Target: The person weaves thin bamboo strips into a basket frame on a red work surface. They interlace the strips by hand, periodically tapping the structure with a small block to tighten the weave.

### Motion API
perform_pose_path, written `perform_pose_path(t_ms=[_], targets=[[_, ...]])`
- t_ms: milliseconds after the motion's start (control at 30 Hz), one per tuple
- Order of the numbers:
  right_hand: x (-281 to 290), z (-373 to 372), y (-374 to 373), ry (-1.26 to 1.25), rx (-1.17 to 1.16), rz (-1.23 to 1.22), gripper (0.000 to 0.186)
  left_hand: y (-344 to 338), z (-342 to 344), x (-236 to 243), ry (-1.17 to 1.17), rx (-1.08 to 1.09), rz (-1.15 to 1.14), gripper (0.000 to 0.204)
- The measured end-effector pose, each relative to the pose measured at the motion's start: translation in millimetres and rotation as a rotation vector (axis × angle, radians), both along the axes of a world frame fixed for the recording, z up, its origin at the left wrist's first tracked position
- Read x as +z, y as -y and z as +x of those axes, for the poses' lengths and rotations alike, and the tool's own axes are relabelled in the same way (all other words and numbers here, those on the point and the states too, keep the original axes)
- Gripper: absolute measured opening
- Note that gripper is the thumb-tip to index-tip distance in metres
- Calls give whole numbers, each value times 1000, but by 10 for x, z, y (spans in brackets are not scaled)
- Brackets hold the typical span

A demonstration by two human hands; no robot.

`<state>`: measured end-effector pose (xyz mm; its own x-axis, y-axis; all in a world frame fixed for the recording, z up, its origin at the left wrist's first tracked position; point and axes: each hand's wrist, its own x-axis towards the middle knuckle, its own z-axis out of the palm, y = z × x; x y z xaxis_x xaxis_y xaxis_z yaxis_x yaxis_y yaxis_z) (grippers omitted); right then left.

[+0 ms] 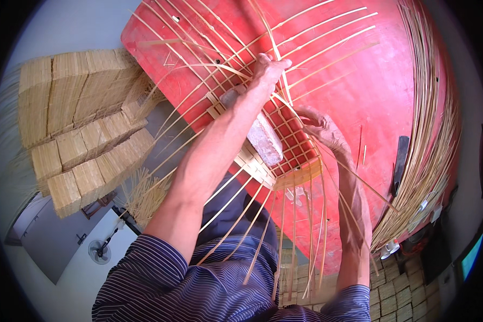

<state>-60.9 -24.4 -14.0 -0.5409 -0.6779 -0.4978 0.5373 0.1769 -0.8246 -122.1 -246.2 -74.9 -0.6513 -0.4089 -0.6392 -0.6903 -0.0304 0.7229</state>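
A half-woven bamboo basket (300, 176) lies on the red table, with an open grid base and loose strip ends fanning out on every side. Inside it, a stone block (265, 141) rests on the grid, partly covered by my left forearm. My left hand (268, 74) is at the basket's far end, its fingers closed on bamboo strips where several cross. At the right side wall, my right hand (322, 129) has its thumb and fingers bent together around a thin bamboo strip (284, 102). Part of the far wall is hidden behind my left hand.
The red table (354, 96) carries a long bundle of thin strips (421, 134) along its right edge. Near that bundle lies a dark flat bar (400, 161). Stacks of bundled, cut strips (75, 96) stand left of the table. A fan (99, 250) shows at lower left.
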Motion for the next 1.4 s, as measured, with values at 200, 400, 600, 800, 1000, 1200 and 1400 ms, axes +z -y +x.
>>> perform_pose_path(t_ms=[200, 400, 600, 800, 1000, 1200, 1400], targets=[[-425, -174, -35, 363, -607, 68, 54, -77, 45, 55, -10, -195, -208, 23], [-356, -219, 185, 174, -669, -54, 48, 46, 63, 470, -92, -404, -31, 26], [-241, -402, 445, 36, -431, 14, 61, 104, 25, 410, -205, -607, 10, 24], [-218, -463, 394, 17, -290, 123, 54, -15, -55, 734, -73, -780, -110, 53], [-131, -311, 235, -190, -118, 153, 36, 28, 534, 883, -547, -936, -381, 41], [-412, -242, 25, -180, -80, -88, 24, -52, 642, 881, -832, -1015, -172, 20], [-202, -208, 155, -61, -190, 34, 19, -312, 1028, 765, 104, -248, 41, 34]])
